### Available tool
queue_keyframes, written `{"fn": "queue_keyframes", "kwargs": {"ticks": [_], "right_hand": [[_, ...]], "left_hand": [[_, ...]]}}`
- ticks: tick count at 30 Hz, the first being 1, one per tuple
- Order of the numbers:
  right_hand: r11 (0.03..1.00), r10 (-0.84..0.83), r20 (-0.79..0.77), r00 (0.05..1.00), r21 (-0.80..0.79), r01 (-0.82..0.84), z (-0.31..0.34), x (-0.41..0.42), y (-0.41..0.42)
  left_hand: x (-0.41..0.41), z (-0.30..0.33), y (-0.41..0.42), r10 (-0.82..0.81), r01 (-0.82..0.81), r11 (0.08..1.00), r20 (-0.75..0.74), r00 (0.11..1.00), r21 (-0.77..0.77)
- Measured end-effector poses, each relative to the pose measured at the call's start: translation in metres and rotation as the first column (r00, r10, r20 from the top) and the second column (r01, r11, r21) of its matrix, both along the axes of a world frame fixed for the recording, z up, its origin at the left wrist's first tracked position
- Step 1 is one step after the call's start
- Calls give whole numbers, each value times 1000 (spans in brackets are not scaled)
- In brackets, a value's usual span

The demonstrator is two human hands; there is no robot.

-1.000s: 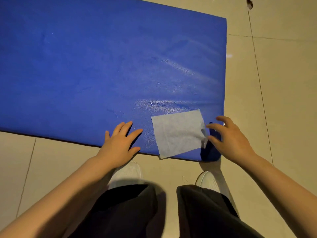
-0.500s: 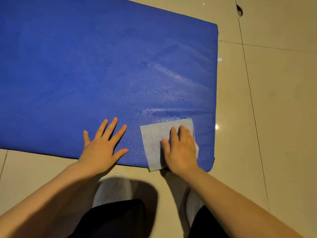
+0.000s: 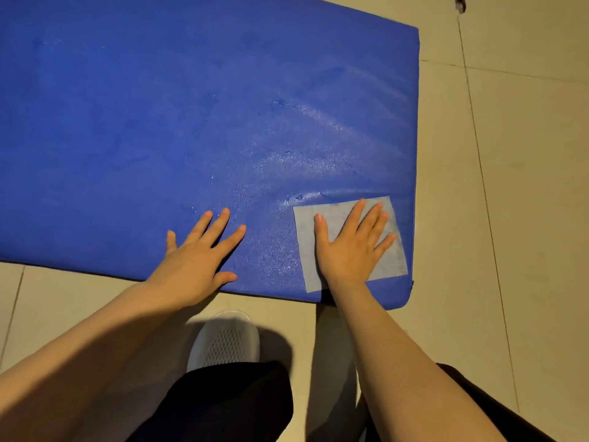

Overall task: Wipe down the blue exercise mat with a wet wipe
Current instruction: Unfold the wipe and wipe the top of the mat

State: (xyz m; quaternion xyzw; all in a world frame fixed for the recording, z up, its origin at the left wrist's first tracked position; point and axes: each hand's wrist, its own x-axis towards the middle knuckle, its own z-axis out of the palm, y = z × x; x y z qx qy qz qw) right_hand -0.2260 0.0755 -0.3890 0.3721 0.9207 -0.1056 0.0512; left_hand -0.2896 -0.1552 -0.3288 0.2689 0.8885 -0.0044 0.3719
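— Tiled floor (image 3: 526, 186), blue exercise mat (image 3: 159, 122) laid flat. Where's the wipe?

— Wet wipe (image 3: 395, 266) at the mat's near right corner, under my right hand (image 3: 350, 247), fingers straight; left hand (image 3: 197, 260) flat, bracing. Mid-wipe; next, push toward the dry left.

Warm, fairly dim indoor light tints the tiled floor (image 3: 526, 186) beige. A wet sheen glares pale on the blue mat (image 3: 127, 122) toward 2 o'clock from the frame centre, in streaks. Dark shadows pool under the trouser legs (image 3: 223, 403) and beside the white shoe (image 3: 226, 339) at 6 o'clock. Wide-angle distortion bends the mat's edges and floor joints. Focus is soft throughout, with compression smearing.
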Motion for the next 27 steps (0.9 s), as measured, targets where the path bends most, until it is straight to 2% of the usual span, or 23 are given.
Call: {"fn": "queue_keyframes", "kwargs": {"ticks": [2, 5, 8, 9, 10, 11, 14, 16, 18, 20, 22, 25, 27], "right_hand": [[976, 218, -12, 976, 16, -218, -1, 1, -9], [808, 588, -94, 804, 11, -589, -3, 3, -37], [674, 729, -135, 671, -26, -738, -4, 12, -45], [655, 744, -148, 651, -28, -755, -4, 18, -37], [676, 726, -151, 671, -20, -737, -6, 26, -26], [738, 667, -142, 732, -8, -674, -7, 34, -13], [960, 280, -179, 943, 45, -277, -7, 57, 32], [1000, 19, -154, 988, -17, -22, -4, 67, 46], [996, -81, -123, 989, -29, 78, -3, 74, 35], [1000, -28, -147, 989, -4, 27, 0, 78, 4], [985, 165, -129, 978, -33, -170, 2, 78, -35], [820, 563, -104, 820, -53, -570, 2, 70, -71], [766, 632, -126, 765, -51, -641, -1, 70, -62]], "left_hand": [[0, 1, -1, -24, 24, 1000, -1, 1000, -11], [2, 0, -4, -10, 10, 1000, -20, 1000, -7], [5, -4, -7, 74, -71, 996, -43, 996, 62], [6, -5, -8, 99, -96, 993, -47, 994, 74], [7, -5, -9, 116, -112, 991, -48, 992, 76], [9, -5, -9, 124, -121, 990, -49, 991, 74], [9, -5, -10, 128, -124, 989, -45, 991, 76], [9, -5, -11, 123, -120, 990, -42, 991, 76], [10, -6, -11, 135, -131, 987, -32, 990, 95], [11, -9, -12, 169, -162, 977, -42, 985, 136], [16, -15, -16, 182, -166, 967, -70, 981, 195], [25, -29, -27, 170, -124, 951, -144, 975, 283], [29, -37, -34, 138, -92, 957, -154, 978, 276]]}}
